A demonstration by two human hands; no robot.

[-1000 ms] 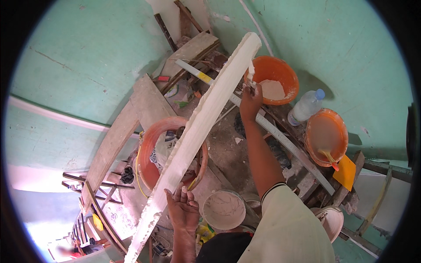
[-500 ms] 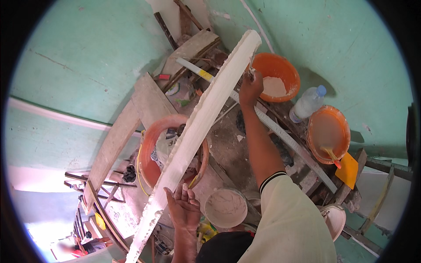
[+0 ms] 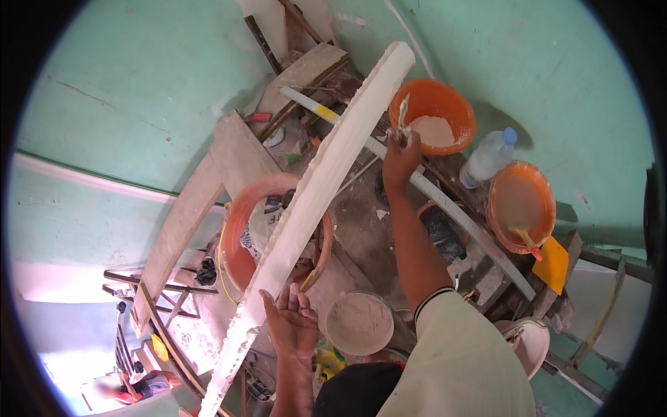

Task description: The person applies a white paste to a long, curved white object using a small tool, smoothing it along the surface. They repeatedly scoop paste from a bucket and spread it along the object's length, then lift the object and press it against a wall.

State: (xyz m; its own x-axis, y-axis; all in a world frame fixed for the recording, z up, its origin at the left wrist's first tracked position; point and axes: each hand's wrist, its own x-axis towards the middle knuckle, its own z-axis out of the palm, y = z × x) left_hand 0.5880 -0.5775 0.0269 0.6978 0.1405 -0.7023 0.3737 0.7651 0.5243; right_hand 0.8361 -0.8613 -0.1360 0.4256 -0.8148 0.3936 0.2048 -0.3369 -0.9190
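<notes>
The long white plaster strip with ragged edges point(image 3: 323, 187) slants across the view, its near end at the lower left and its far end just beside the orange plastic bucket of white powder point(image 3: 462, 142). The left hand point(image 3: 294, 326) is palm up, its fingers slack and only half curled, the thumb lying over the strip's edge – no firm grip shows, and I cannot tell how much weight it bears. The right hand point(image 3: 403, 158) is closed in a pinch around a slim, plaster-smeared tool point(image 3: 404, 111), near the strip's far end but apart from it.

What carries the strip is hidden. If that loose left hand is its main support, a small tilt could let it roll or slide, perhaps onto the wide reddish plastic tub point(image 3: 240, 278) beneath its middle. Plaster is likely brittle, so such a length could snap under an uneven push. A heavy scrape with the tool could chip the rough rim – and wet paste on its tip could drop onto the grey metal straightedge point(image 3: 455, 208) below.
</notes>
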